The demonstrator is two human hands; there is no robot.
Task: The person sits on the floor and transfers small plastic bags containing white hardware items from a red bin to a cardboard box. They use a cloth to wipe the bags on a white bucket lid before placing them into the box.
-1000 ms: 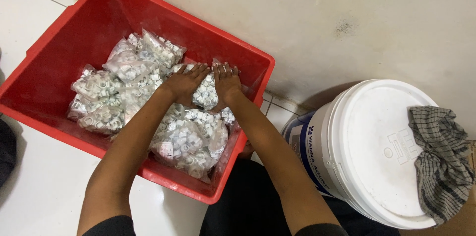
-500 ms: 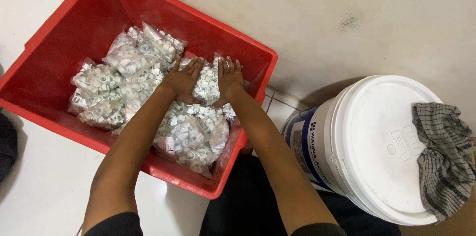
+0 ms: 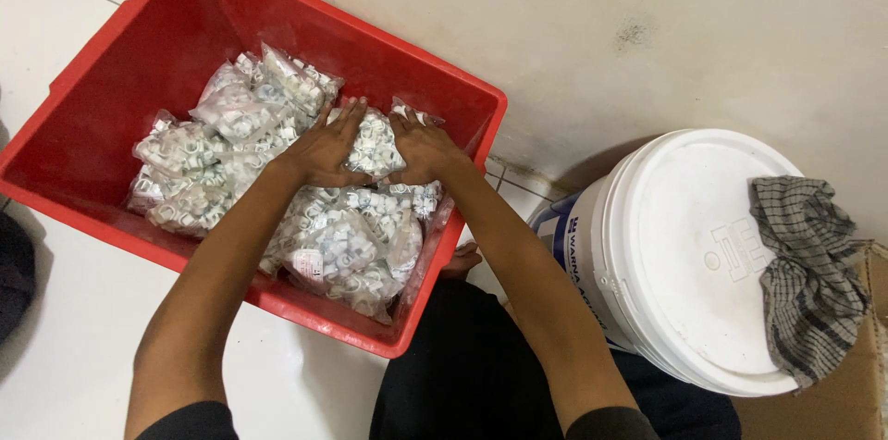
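Where the white tiled floor point(image 3: 65, 329) meets the pale wall point(image 3: 555, 24), a red plastic bin point(image 3: 111, 79) sits at an angle, its far corner just beside the wall. Inside it lies a heap of clear plastic bags point(image 3: 231, 144), each stuffed with small white ring-shaped pieces; the bags are crumpled and glossy, piled from the bin's left half to its near right corner. One bag near the front edge carries a small pale label point(image 3: 305, 264), too small to make out.

The left hand point(image 3: 324, 153) lies palm down on the heap, fingers spread and flat, pressing on the bags rather than closed round any. Between the two hands sits a bulging bag of white pieces point(image 3: 375, 144), touched on both sides. The right hand point(image 3: 424, 148) rests likewise, fingers splayed over the bag's right edge; it seems to cup the bag, though whether the fingers curl under it cannot be told from this angle. Both forearms reach in over the bin's near rim, above dark clothing point(image 3: 481, 375).

Right of the bin, well apart from the hands, stands a white plastic bucket point(image 3: 592, 246) with a round white lid point(image 3: 694, 246); its side bears a blue printed band. A grey checked cloth point(image 3: 809, 264) is draped over the lid's right edge, hanging toward a brown cardboard box point(image 3: 851, 403) in the corner.
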